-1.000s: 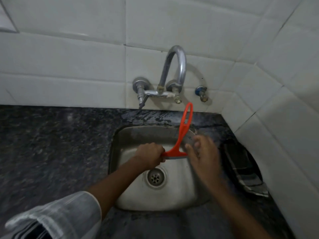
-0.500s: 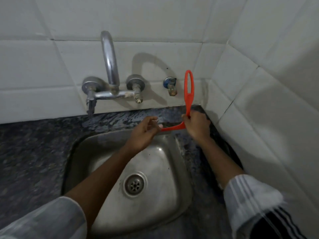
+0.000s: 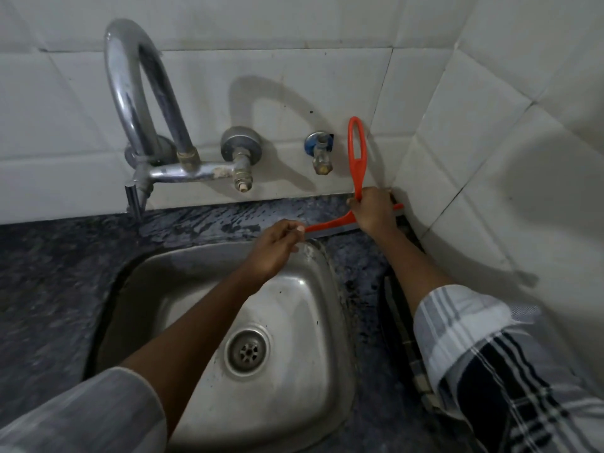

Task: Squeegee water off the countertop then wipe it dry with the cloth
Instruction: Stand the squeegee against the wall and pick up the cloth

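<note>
An orange squeegee [image 3: 357,158] stands with its looped handle up against the back tiles and its blade on the wet dark granite countertop [image 3: 228,220] behind the sink, in the right corner. My right hand [image 3: 374,212] grips the base of the handle. My left hand [image 3: 273,246] pinches the blade's left end, just above the sink's back rim. A dark checked cloth [image 3: 400,318] lies along the right wall on the counter, partly hidden by my right arm and sleeve.
A steel sink [image 3: 294,322] with a drain fills the middle. A chrome tap [image 3: 143,103] with valves and a small angle valve [image 3: 320,152] jut from the back tiles. White tiled walls close the back and right sides.
The squeegee went from above the sink basin to the back right corner, and its blade now sits on the countertop. Both hands moved with it. The view has come closer.
</note>
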